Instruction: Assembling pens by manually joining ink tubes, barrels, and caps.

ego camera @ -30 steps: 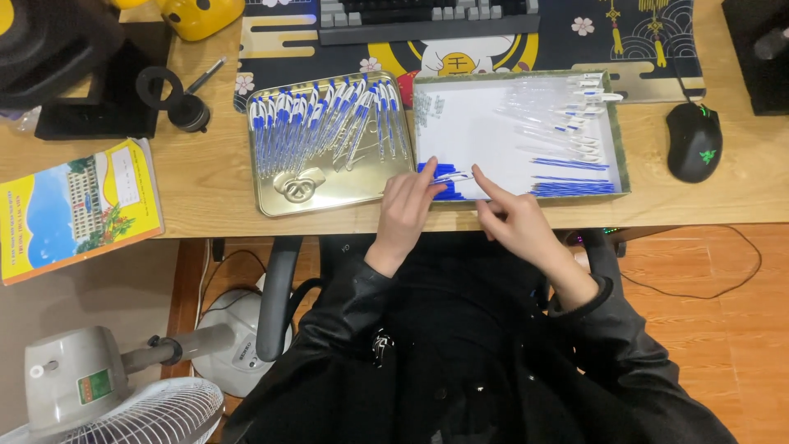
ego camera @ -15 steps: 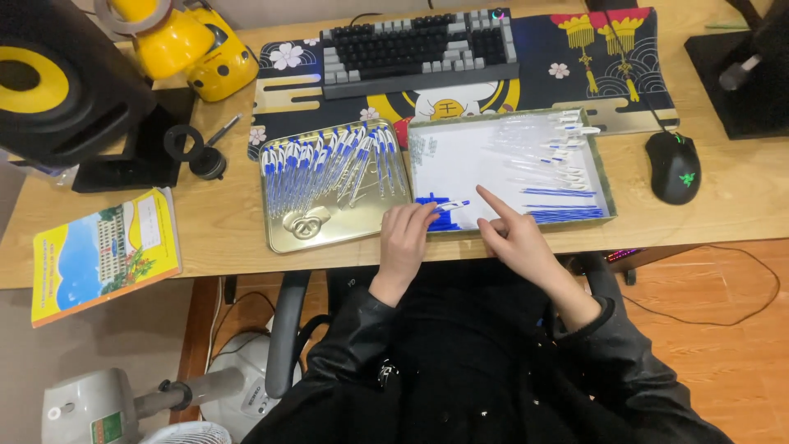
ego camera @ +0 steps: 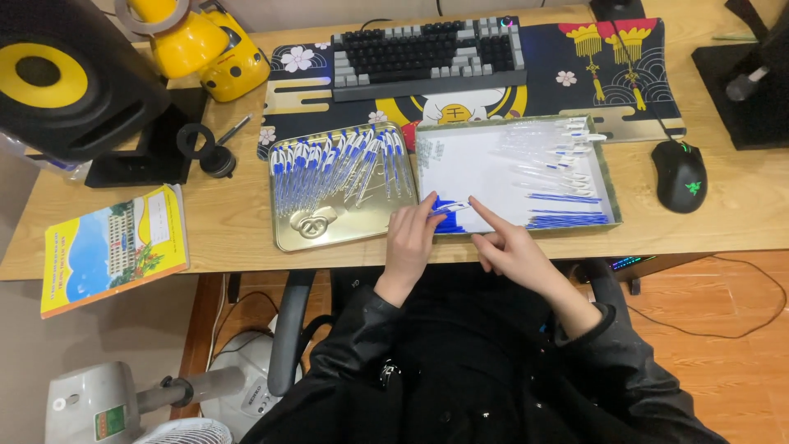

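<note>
A gold metal tray on the desk holds several assembled blue-and-clear pens. Right of it, a shallow box lid with a white floor holds clear pen barrels, blue refills and blue caps. My left hand rests at the lid's near left corner, fingertips pinching a pen part. My right hand sits beside it with the index finger stretched onto the lid's white floor, holding nothing I can see.
A keyboard lies on a patterned desk mat behind the trays. A black mouse sits to the right, a speaker and yellow objects at the left, a booklet near the front edge. A fan stands below.
The view has tilted up, showing more of the desk's far side. Both hands stay at the lid's near left corner; the left fingers have closed on a small pen part.
</note>
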